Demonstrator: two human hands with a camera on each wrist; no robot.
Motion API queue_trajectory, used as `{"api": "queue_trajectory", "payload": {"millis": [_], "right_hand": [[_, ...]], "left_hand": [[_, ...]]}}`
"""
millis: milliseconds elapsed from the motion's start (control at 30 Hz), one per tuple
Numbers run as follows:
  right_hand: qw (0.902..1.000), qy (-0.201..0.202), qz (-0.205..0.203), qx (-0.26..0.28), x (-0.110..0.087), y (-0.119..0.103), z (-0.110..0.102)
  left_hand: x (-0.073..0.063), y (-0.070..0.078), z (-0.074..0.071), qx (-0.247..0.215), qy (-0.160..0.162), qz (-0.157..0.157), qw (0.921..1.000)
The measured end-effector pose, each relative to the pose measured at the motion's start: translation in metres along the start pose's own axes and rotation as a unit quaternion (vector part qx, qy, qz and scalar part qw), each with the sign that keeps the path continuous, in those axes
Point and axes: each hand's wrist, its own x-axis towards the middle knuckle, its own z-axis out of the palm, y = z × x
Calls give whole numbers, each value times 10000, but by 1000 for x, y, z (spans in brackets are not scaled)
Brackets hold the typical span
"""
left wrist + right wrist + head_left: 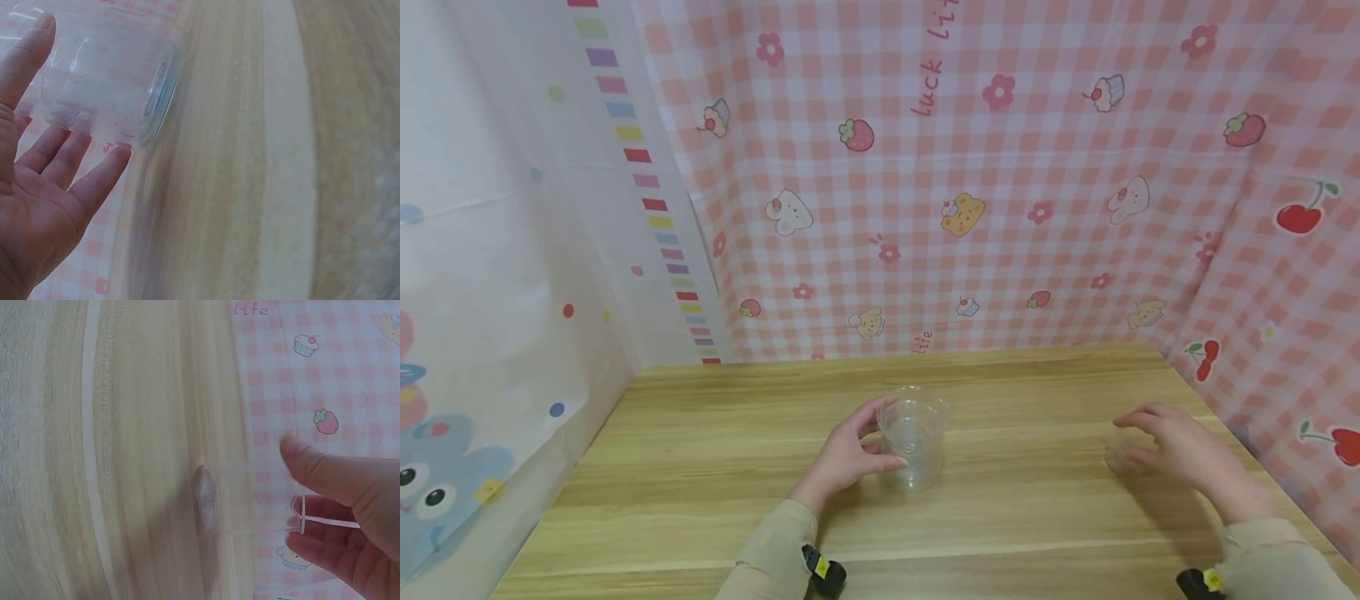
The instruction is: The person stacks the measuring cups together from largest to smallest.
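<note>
My left hand (pixel 850 447) holds a clear plastic cup (pixel 921 450) that stands upright near the middle of the wooden table. In the left wrist view, the thumb lies along one side of the cup (pixel 106 81) and the fingertips meet the other. Over on the right, my right hand (pixel 1183 450) grips a smaller clear cup (pixel 1122 457), blurred in the head view. The right wrist view shows the thumb and fingers around the upper part of this cup (pixel 234 500), with its thick round base close to the tabletop.
The wooden table (pixel 737 433) runs back to a pink checked cloth (pixel 880 183) with printed strawberries and flowers. A white printed cloth (pixel 512 250) hangs at the left, and more checked cloth with cherries (pixel 1292 275) borders the right edge.
</note>
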Motion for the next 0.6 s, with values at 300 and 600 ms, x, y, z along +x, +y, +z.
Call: {"api": "queue_trajectory", "payload": {"millis": [300,600], "right_hand": [[9988,-119,431,-180,3,-10,-1],[9995,-25,-282,-154,7,-5,-14]], "left_hand": [[0,2,0,-14,10,-34,10000],[0,1,0,6,18,-21,10000]]}}
